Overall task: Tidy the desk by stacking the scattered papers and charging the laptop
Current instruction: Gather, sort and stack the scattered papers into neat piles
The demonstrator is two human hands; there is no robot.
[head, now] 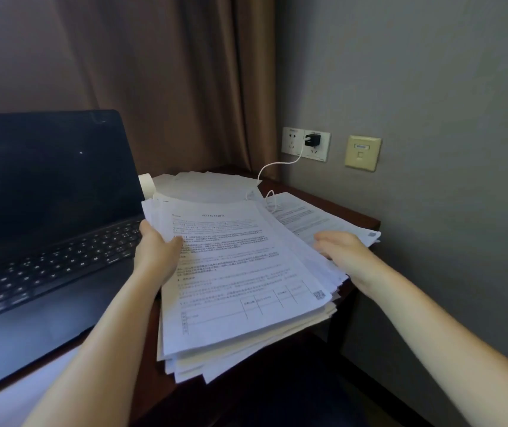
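An uneven stack of printed papers overhangs the near edge of the worktop — the left hand grips its left side, thumb on top, and the right hand lies against its right side. Left, an open laptop, screen dark.

Pretty dim room tbh. Heavy brown pleated curtain across the back, plain grey wall on the right with a white double socket plate and a cream data port plate beside it, just above the dark reddish wooden surface.
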